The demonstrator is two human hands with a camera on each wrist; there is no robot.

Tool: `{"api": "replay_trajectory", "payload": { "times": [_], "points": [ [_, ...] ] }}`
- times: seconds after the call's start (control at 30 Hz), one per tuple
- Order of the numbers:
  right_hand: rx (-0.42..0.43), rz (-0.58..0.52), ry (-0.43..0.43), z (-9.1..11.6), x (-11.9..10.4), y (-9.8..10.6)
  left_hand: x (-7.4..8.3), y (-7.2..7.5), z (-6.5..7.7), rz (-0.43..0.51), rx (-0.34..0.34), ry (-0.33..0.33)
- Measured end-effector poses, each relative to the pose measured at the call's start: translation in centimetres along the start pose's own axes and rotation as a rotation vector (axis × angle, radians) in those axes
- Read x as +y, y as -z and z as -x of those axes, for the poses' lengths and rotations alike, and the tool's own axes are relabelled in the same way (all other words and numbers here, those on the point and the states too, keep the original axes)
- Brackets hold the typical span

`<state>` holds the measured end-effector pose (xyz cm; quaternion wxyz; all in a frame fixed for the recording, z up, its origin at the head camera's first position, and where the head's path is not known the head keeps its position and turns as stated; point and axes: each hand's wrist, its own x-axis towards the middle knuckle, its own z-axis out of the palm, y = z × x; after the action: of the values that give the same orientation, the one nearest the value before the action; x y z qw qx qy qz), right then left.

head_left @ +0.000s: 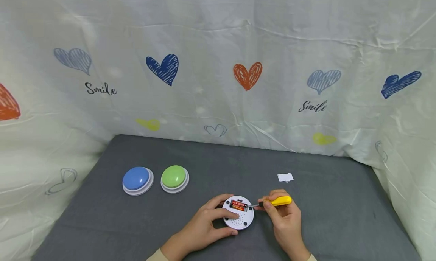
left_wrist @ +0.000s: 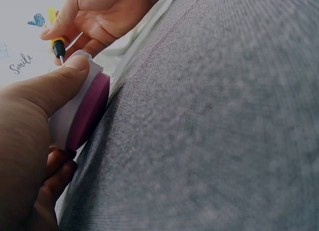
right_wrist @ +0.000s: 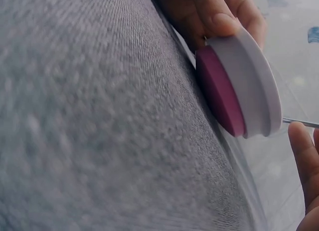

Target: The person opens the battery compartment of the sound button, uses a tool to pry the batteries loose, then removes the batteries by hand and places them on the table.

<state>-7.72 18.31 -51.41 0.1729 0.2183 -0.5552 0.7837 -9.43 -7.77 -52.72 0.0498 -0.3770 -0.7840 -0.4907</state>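
Observation:
A round white push-button light or buzzer [head_left: 241, 220] lies upside down on the grey cloth, its purple dome [right_wrist: 219, 91] facing down in the right wrist view. Two red batteries [head_left: 238, 205] sit in its uncovered compartment. My left hand [head_left: 209, 219] grips the white rim, with one finger laid across the speckled speaker holes. In my right hand [head_left: 286, 219] is a screwdriver with a yellow handle [head_left: 282, 201] and black collar, pinched between thumb and fingers. The screwdriver's metal tip meets the right end of the battery compartment.
A white battery cover [head_left: 285, 177] lies on the cloth behind the right hand. Farther left stand a blue-domed button [head_left: 136, 178] and a green-domed button [head_left: 174, 177], both upright. A pale curtain [head_left: 218, 102] printed with hearts hangs along the table's back edge.

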Motion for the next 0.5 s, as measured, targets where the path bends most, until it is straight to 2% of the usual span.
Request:
{"api": "replay_trajectory", "payload": {
  "times": [0.37,0.5],
  "points": [
    [0.037,-0.040,0.042,-0.09,0.49,0.17,-0.21,0.05,-0.01,-0.025,0.007,0.003],
    [0.036,-0.081,0.056,-0.17,0.59,0.15,-0.14,0.08,0.13,-0.016,0.002,0.023]
  ]
}}
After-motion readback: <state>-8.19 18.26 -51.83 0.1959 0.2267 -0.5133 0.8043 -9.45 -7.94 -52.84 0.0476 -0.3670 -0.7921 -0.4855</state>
